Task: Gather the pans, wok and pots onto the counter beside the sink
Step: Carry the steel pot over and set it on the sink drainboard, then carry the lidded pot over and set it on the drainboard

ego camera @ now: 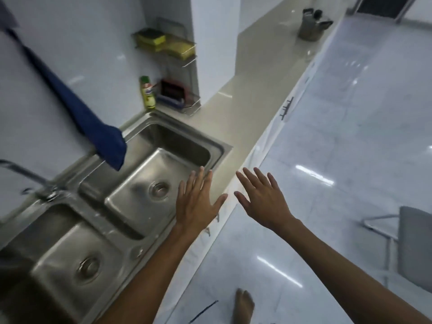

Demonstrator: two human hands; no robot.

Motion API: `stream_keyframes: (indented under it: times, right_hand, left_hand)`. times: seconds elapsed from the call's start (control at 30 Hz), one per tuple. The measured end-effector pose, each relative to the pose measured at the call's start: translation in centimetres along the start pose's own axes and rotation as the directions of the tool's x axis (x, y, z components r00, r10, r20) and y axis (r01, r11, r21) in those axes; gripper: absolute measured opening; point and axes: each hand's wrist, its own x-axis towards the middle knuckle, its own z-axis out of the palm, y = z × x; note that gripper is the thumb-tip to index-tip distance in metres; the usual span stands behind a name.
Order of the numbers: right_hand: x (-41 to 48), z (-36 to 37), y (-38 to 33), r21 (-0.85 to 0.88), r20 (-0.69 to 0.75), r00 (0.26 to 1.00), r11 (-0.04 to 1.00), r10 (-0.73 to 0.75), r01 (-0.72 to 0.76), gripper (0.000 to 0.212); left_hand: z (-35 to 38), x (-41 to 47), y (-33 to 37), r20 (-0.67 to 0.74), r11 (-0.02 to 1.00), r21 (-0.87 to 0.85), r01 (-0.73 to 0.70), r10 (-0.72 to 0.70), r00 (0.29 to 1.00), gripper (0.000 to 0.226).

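A bare foot (244,305) stands on the white floor (339,136) below two outstretched forearms. The left hand (198,202) and right hand (264,197) hover flat, fingers spread and holding nothing, over the counter (252,106) edge. Just left of the left fingertips lies the steel double sink (121,197). Beyond the fingertips the counter carries no pans, wok or pots; a utensil holder (312,25) stands far off.
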Motion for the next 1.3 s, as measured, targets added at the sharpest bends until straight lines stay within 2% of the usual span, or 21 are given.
stream_keyframes:
  times: [0.17, 0.37, 0.67, 0.9, 1.1, 1.3]
  right_hand:
    - [5.1, -2.5, 11.8, -0.057, -0.009, 0.997, 0.995, 0.080, -0.081, 0.061]
    - [12.8, -4.3, 22.9, -0.078, -0.047, 0.982, 0.979, 0.184, -0.188, 0.061]
    - [29.1, -9.0, 40.2, -0.086, -0.135, 0.938, 0.939, 0.320, -0.333, 0.059]
    - [39.8, -12.1, 52.6, 0.038, -0.200, 0.872, 0.893, 0.447, -0.449, 0.061]
    - [49.7, -11.8, 64.1, 0.083, -0.201, 0.879, 0.902, 0.432, -0.424, 0.063]
    - [61.0, -14.2, 78.6, 0.100, -0.158, 0.908, 0.921, 0.388, -0.376, 0.062]
  left_hand:
    - [2.5, 10.9, 8.7, 0.022, 0.998, -0.020, -0.052, 0.052, 0.998, 0.085]
    - [4.8, 24.0, 15.1, 0.008, 0.989, -0.042, -0.139, 0.139, 0.990, 0.085]
    - [7.4, 51.2, 27.3, 0.014, 0.941, -0.077, -0.329, 0.331, 0.943, 0.085]
    - [8.3, 67.4, 35.2, 0.012, 0.916, -0.099, -0.390, 0.393, 0.920, 0.086]
    - [12.8, 80.6, 42.4, 0.040, 0.914, -0.074, -0.398, 0.402, 0.915, 0.086]
    - [15.8, 95.2, 49.5, 0.037, 0.960, -0.091, -0.266, 0.271, 0.962, 0.086]
